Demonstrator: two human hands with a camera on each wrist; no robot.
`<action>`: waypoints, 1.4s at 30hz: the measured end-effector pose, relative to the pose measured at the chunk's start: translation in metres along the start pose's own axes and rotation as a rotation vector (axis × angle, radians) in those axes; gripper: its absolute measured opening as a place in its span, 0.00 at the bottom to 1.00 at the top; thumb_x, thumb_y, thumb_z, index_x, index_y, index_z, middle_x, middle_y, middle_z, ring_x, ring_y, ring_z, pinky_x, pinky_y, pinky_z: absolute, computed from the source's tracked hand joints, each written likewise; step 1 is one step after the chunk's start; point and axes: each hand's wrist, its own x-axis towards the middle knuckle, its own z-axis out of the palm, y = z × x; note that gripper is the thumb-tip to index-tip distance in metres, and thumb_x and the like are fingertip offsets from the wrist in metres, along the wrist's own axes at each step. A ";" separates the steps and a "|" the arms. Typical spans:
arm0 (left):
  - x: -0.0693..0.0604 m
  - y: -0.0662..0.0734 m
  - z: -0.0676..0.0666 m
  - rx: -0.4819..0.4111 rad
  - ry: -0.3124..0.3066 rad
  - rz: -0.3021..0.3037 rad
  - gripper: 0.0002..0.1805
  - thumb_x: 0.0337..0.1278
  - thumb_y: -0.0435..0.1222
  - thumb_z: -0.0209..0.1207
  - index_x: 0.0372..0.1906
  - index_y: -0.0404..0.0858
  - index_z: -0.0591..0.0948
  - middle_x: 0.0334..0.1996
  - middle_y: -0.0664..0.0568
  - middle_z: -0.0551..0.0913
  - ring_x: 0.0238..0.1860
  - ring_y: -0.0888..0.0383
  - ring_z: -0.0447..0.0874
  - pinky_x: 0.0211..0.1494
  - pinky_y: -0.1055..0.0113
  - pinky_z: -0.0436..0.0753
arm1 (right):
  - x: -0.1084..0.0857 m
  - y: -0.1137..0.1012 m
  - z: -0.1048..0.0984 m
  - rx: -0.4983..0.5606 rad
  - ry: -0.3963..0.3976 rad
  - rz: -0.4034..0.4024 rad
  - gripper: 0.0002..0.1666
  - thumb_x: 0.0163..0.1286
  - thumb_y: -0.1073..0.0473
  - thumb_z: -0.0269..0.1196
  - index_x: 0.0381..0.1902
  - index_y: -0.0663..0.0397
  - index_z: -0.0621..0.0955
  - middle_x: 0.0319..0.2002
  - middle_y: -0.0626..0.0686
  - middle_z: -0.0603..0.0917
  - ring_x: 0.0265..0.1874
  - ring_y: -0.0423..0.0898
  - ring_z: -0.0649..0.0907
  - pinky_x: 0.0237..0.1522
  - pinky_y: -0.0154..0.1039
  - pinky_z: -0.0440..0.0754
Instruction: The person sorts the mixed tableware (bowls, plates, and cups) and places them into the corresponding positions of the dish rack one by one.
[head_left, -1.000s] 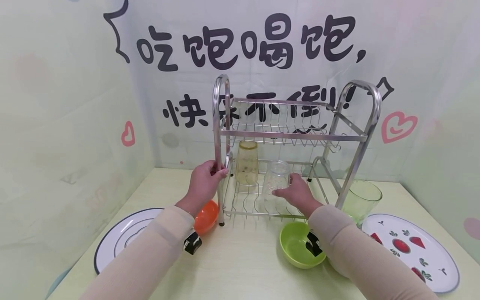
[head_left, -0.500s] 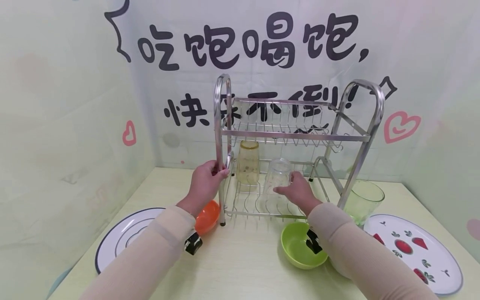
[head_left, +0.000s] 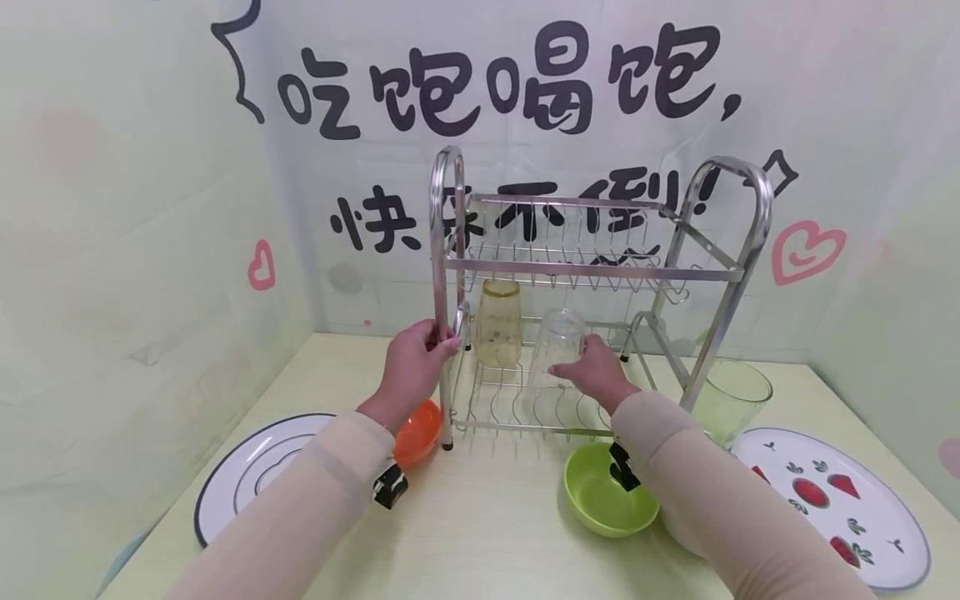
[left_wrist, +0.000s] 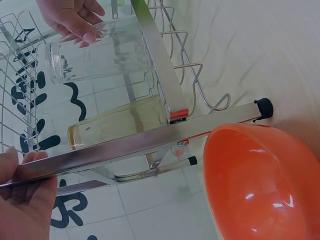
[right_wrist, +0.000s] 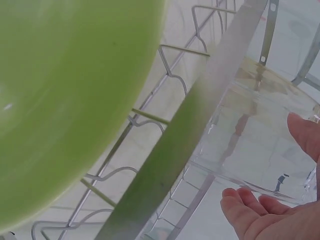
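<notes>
Your left hand (head_left: 411, 367) grips the left post (head_left: 439, 275) of the two-tier, silvery metal dish rack (head_left: 585, 269), near an amber-tinted glass tumbler (head_left: 498, 329) standing on the lower tier (head_left: 540, 428). Within that tier, to its right, a clear, tapered glass tumbler (head_left: 553, 350) is held narrow end up between thumb and fingers of your right hand (head_left: 600, 375); rim contact with the wires cannot be told. Expect it fairly light, rigid, slick and breakable: grasp the side walls, opposed.

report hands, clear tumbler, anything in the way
Left hand gripping dish rack. Right hand holding clear tumbler at rack's lower tier. Amber tumbler beside it, green bowl in front; no obvious obstruction.
</notes>
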 end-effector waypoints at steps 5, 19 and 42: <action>0.000 0.000 0.000 -0.006 -0.005 -0.009 0.10 0.63 0.35 0.60 0.44 0.33 0.79 0.39 0.43 0.82 0.39 0.50 0.75 0.44 0.62 0.79 | 0.006 -0.002 -0.002 -0.019 -0.013 0.000 0.44 0.63 0.56 0.67 0.67 0.72 0.59 0.64 0.70 0.67 0.62 0.66 0.69 0.63 0.58 0.68; -0.003 0.001 0.000 -0.021 -0.018 -0.022 0.09 0.64 0.35 0.59 0.43 0.34 0.78 0.38 0.44 0.81 0.37 0.51 0.73 0.39 0.64 0.76 | 0.018 -0.005 -0.002 -0.035 -0.040 0.005 0.45 0.64 0.54 0.66 0.70 0.68 0.58 0.66 0.68 0.67 0.63 0.65 0.69 0.63 0.58 0.68; -0.004 0.002 -0.002 -0.010 -0.001 -0.009 0.06 0.63 0.34 0.60 0.40 0.34 0.79 0.36 0.44 0.81 0.35 0.52 0.74 0.38 0.65 0.76 | 0.032 -0.009 -0.003 -0.074 0.024 -0.010 0.40 0.65 0.55 0.65 0.66 0.70 0.63 0.60 0.69 0.73 0.55 0.64 0.76 0.57 0.56 0.75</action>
